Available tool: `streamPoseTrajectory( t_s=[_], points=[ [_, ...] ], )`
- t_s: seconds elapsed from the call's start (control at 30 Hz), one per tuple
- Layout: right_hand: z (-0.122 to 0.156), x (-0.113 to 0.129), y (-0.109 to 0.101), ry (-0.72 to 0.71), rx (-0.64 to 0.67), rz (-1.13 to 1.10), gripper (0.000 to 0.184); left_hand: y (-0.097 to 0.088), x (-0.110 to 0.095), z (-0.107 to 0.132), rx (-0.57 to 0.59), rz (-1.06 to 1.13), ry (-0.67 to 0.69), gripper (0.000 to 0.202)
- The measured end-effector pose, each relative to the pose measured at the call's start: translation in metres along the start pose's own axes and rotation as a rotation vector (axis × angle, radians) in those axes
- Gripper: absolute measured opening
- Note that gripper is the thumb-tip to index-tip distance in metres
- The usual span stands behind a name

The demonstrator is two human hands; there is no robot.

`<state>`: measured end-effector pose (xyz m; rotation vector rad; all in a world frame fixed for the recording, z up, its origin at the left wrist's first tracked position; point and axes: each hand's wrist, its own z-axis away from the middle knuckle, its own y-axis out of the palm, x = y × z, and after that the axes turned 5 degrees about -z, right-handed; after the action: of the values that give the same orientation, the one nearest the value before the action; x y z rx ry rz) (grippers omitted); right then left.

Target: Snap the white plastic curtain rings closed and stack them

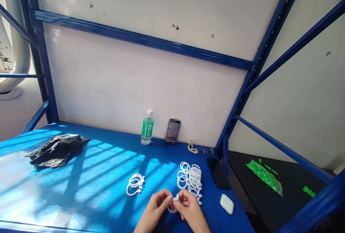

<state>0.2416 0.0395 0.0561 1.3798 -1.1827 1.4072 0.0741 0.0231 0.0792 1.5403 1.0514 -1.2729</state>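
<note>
Near the front edge of the blue table (107, 197), both hands meet around one white plastic ring (171, 210), which looks like a curtain ring. My left hand (158, 205) pinches it from the left between thumb and fingers. From the right, my right hand (190, 207) grips its upper part, and the fingers partly cover it. Just beyond my right hand lies a pile of similar white rings (185, 175) with small knobs. A smaller group of rings (134, 182) rests to the left of my hands.
A black plastic bag (59, 150) lies far left. At the back stand a water bottle (147, 129) and a blurred upright device (172, 131), with glasses (205, 151) nearby. A phone (217, 172) and white case (226, 204) lie right. Blue frame posts (51, 75) surround the table.
</note>
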Motion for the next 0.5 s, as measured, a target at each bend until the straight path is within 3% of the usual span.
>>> streamPoseTrajectory(
  t_s=[0.1, 0.33, 0.5],
  points=[
    [-0.001, -0.001, 0.002, 0.086, 0.07, -0.094, 0.068, 0.003, 0.005, 0.0, 0.039, 0.09, -0.004, 0.051],
    [0.005, 0.019, 0.003, 0.125, 0.208, -0.333, 0.06, 0.005, 0.005, 0.0, 0.116, 0.133, -0.079, 0.059],
    [0.013, 0.033, 0.007, 0.114, 0.291, -0.405, 0.056, 0.007, 0.005, 0.002, 0.095, 0.093, -0.164, 0.068]
  ],
)
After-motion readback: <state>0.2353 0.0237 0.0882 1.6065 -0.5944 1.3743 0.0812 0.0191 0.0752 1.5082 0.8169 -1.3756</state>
